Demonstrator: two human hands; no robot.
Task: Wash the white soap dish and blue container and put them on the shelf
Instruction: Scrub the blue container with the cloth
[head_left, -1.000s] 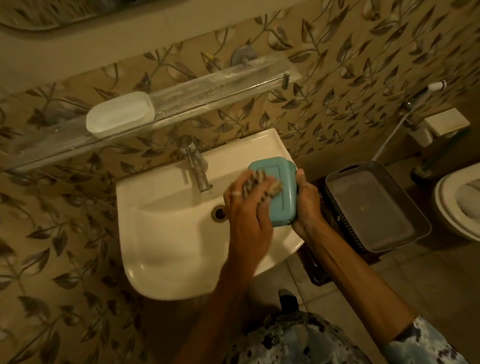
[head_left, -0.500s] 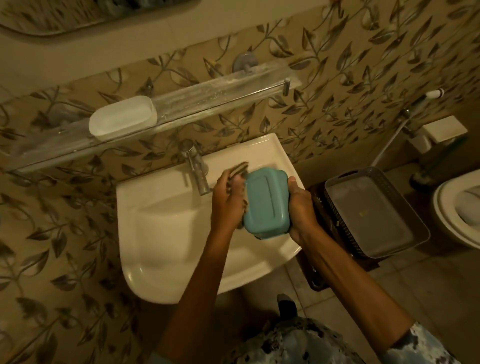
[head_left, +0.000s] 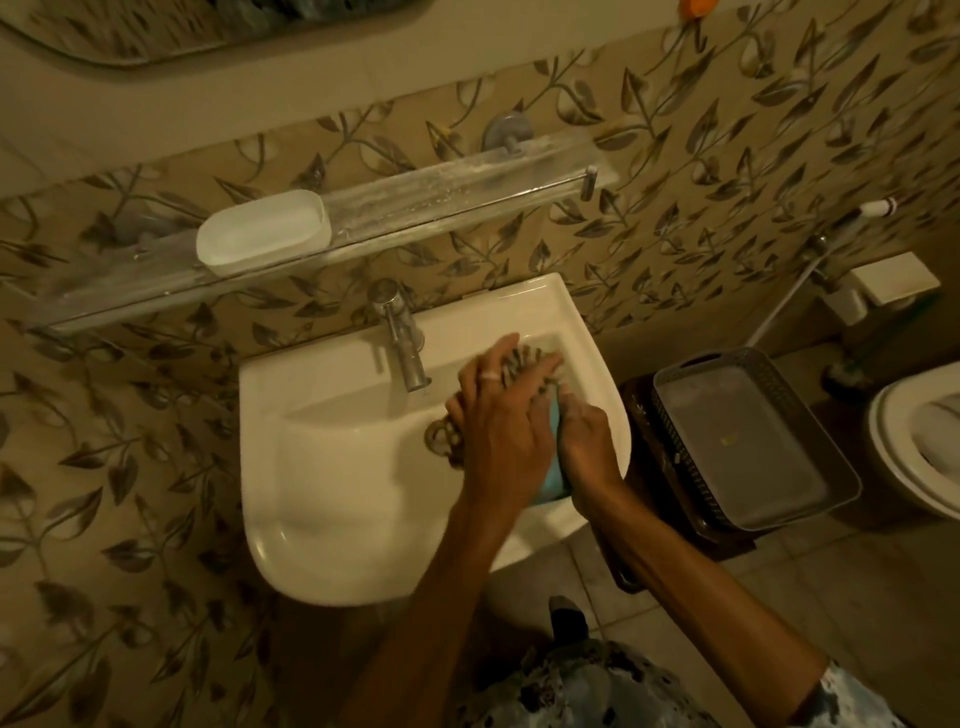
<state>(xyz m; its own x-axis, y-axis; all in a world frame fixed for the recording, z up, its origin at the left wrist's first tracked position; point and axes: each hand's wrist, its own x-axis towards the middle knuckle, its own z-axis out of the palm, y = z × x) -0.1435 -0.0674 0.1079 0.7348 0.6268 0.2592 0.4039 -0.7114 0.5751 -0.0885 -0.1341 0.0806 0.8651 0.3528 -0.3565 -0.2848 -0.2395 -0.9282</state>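
A: Where's the blue container (head_left: 554, 470) rn?

B: Over the right side of the white sink (head_left: 332, 467), squeezed between both hands. Only a thin blue strip shows, from just below the scrubber down to its near corner by the sink's right rim.

A: Hands doing what?

B: Right hand (head_left: 587, 441) grips the container's right edge, fingers wrapped round it. Left hand (head_left: 498, 415) lies flat over the container w/ a dark, wiry scrubber (head_left: 535, 364) pinched under the fingers; the scrubber pokes out at the far end past the fingertips. There's a ring on one left finger.

A: And the white soap dish (head_left: 262, 239)?

B: On the glass shelf (head_left: 467, 200) above the sink, left of the shelf's middle, sitting upright, well apart from the hands.

A: Tap?

B: Chrome tap (head_left: 402, 338) at the far edge of the sink, spout pointing toward the drain (head_left: 439, 441). Left hand is just right of the spout. Can't tell if water's running.

A: Anything else around?

B: Right of the sink, lower down, a grey basket-type tray (head_left: 748, 436) sits on something dark; further right is part of a toilet (head_left: 914, 447). Leaf-pattern tiles (head_left: 130, 467) cover the wall behind it all. Patterned sleeve (head_left: 852, 696) at the near right corner.
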